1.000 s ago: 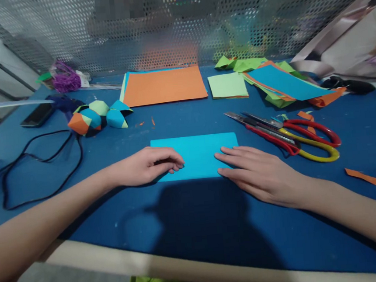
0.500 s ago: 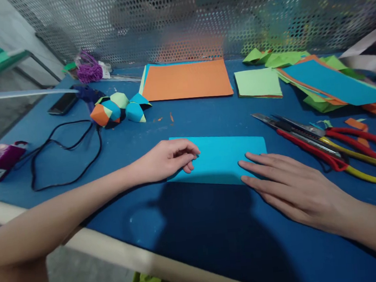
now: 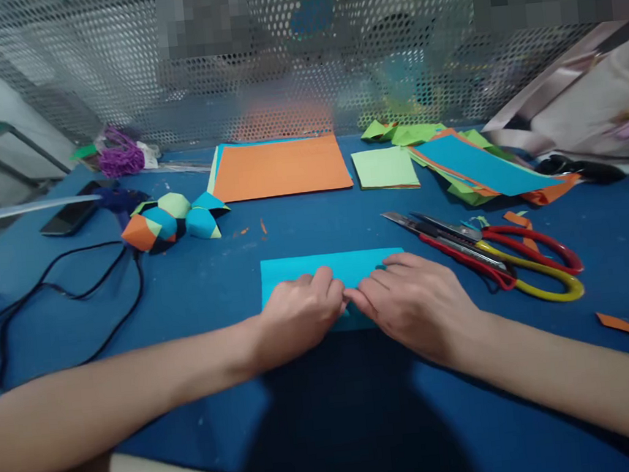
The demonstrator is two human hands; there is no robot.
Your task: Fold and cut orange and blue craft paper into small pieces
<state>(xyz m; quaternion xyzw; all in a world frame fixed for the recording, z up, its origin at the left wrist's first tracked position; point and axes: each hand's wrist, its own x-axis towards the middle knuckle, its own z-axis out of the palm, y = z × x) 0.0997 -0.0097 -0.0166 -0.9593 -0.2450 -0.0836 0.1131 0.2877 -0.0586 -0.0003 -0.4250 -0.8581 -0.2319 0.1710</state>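
A sheet of bright blue paper [image 3: 344, 261] lies lengthwise on the table in front of me, its near part in my shadow. My left hand [image 3: 299, 311] rests over the left half with fingers curled down at the paper's near middle. From the right, my right hand [image 3: 419, 300] covers the other half, its fingers bent and its thumb reaching left to meet the left hand's fingers. Both hands are closed on the paper near its front edge. The fingers hide most of that edge and whatever fold is there.
Scissors [image 3: 538, 275] and a box cutter [image 3: 447, 235] lie to the right. Behind are orange sheets [image 3: 281, 169], green squares [image 3: 385, 167] and a blue-topped paper pile [image 3: 478, 163]. On the left sit folded paper shapes [image 3: 167, 219], a black cable [image 3: 49, 288] and a phone [image 3: 70, 213].
My right hand has gone from lying flat with outstretched fingers to curled at the paper's near middle. My left hand has closed in beside it. The view has shifted slightly right.
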